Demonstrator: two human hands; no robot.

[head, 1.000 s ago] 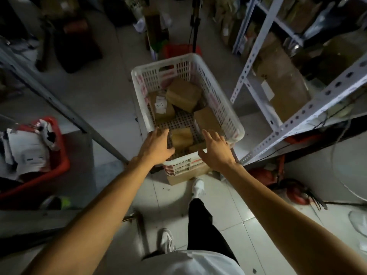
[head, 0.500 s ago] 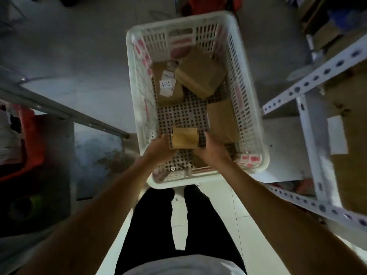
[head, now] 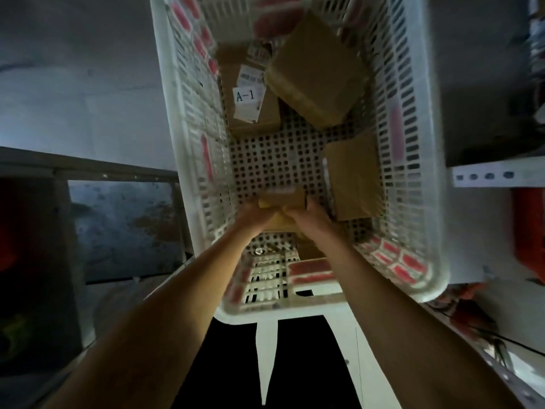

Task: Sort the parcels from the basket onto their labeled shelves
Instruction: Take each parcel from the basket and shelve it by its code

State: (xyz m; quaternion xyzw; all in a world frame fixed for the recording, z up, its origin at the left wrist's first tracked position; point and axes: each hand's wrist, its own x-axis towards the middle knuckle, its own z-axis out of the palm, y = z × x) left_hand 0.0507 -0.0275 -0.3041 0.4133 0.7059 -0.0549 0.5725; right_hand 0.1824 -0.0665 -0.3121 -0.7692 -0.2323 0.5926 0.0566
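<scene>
The single head-worn camera looks steeply down, close over the white basket [head: 424, 160], with the floor [head: 88, 93] around it.

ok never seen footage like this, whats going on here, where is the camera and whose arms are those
There is no machine here: the camera sits on a person's head and looks down, so the two bare arms are that person's own. Both reach into a white plastic basket with a perforated floor. The left hand and the right hand grip a small brown parcel between them near the basket's near end. Three more brown parcels lie inside: one with a white label reading A-1 at the far left, a big tilted one at the far right, and a flat one along the right wall. The picture is blurred, so no other labels are readable.
</scene>
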